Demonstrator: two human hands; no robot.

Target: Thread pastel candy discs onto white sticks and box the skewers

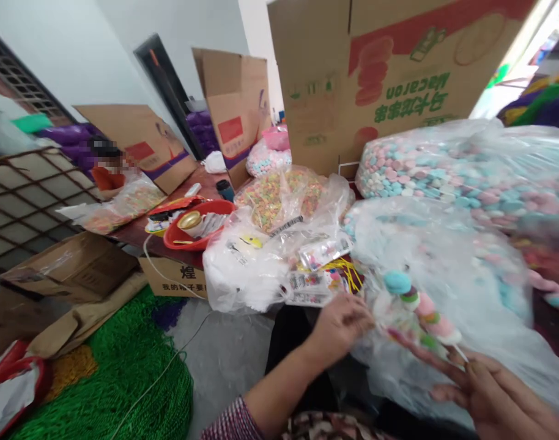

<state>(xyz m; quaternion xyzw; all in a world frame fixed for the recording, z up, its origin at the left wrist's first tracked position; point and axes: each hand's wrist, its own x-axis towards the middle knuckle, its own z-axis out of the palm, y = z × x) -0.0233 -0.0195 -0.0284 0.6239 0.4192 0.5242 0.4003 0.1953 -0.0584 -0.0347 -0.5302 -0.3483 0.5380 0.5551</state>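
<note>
In the head view, my right hand (pixel 490 388) pinches the white stick of a marshmallow skewer (pixel 429 308) at the lower right. Blue, pink, white and green candy pieces are threaded along it, and it slants up to the left. To its left my left hand (pixel 341 324) has its fingers drawn together, slightly blurred, close to the clear plastic around the skewer; what they pinch cannot be made out. Yellow twist ties (pixel 348 274) and printed packets (pixel 325 252) lie just beyond my left hand. A clear bag (pixel 426 238) spreads behind the skewer.
Large bags of pastel marshmallows (pixel 412 168) fill the right side. A bag of colourful candy (pixel 284 195) and a red basket (pixel 172 235) stand farther left. Cardboard boxes (pixel 316 79) rise behind. Another person (pixel 109 174) sits at the far left. Green strands (pixel 142 366) cover the floor.
</note>
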